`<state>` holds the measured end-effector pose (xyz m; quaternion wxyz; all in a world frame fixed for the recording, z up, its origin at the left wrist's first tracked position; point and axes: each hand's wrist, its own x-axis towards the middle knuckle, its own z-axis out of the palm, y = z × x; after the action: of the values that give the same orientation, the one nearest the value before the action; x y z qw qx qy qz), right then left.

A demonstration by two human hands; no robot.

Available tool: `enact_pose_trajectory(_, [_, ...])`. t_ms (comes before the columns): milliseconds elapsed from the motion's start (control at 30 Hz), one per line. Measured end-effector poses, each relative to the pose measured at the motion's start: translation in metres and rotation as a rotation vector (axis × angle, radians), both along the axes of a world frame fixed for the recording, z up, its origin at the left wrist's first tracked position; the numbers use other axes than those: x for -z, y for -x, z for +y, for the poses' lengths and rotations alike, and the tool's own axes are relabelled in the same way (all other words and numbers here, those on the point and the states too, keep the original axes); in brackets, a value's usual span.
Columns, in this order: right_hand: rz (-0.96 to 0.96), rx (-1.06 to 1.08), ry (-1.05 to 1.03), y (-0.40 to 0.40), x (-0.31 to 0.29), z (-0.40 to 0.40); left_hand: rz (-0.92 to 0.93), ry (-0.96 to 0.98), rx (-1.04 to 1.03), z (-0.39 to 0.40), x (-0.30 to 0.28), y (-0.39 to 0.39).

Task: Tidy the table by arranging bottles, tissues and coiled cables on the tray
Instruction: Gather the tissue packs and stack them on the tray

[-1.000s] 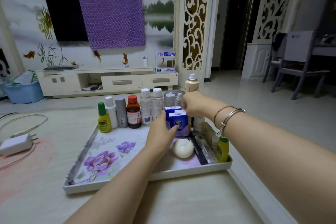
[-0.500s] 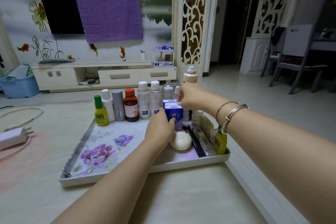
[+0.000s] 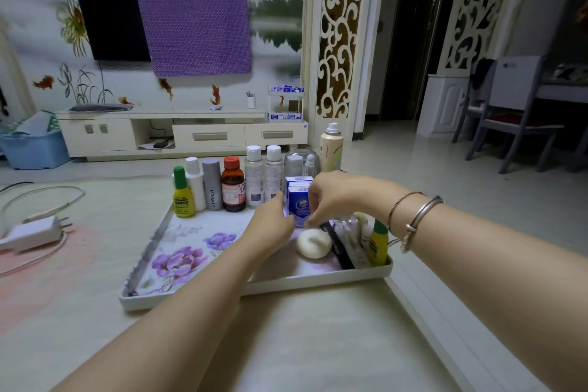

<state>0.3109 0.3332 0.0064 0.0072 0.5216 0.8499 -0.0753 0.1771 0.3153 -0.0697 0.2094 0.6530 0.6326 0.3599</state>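
Blue tissue packs (image 3: 299, 200) sit between my two hands at the back of the tray (image 3: 254, 286), and I hold the front one upright from both sides: my left hand (image 3: 270, 226) presses its fingers against the left face, and my right hand (image 3: 331, 197) curls over the top and right edge with the fingertips low, near the base. Compared with a moment ago, my right hand has come down from the pack's top corner to its side, and the pack now stands squarer, close against the second pack behind it. I judge that the tissues are nearly settled and only need a last nudge into line. The front pack's long axis runs vertically, its printed face turned toward me. Just in front of it lies a white coiled cable (image 3: 313, 243), with dark flat items beside that and a small yellow bottle (image 3: 378, 243) at the tray's right edge. A row of bottles (image 3: 232, 184) stands along the back rim to the left. Off the tray, far to the left on the table (image 3: 79, 312), a white charger (image 3: 35, 231) with its loose cable is not yet coiled or moved over.
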Motion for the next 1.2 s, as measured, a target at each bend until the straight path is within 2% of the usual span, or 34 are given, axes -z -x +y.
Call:
enact_pose_trajectory(100, [-0.138,-0.032,0.013,0.010,0.015,-0.009,-0.056,-0.005,0.031,-0.002,-0.002,0.003])
enact_pose_trajectory(300, [-0.192,-0.034,0.074,0.015,0.024,-0.015,-0.060,-0.055,0.061,0.000,0.003,0.000])
enact_pose_trajectory(400, [-0.166,0.015,0.016,0.010,0.018,-0.012,-0.038,-0.124,0.065,0.002,0.001,-0.001])
enact_pose_trajectory(533, [0.009,0.094,-0.054,0.000,0.002,0.000,0.072,-0.146,0.053,0.010,-0.003,-0.007])
enact_pose_trajectory(867, [-0.127,0.071,-0.335,-0.002,0.019,0.007,0.044,-0.218,0.013,0.011,0.008,-0.010])
enact_pose_trajectory(1133, [-0.103,0.090,-0.394,0.009,0.031,0.022,-0.006,-0.224,0.038,0.012,0.010,-0.011])
enact_pose_trajectory(1200, [-0.150,0.091,-0.450,0.008,0.034,0.024,-0.008,-0.223,0.031,0.012,0.010,-0.012])
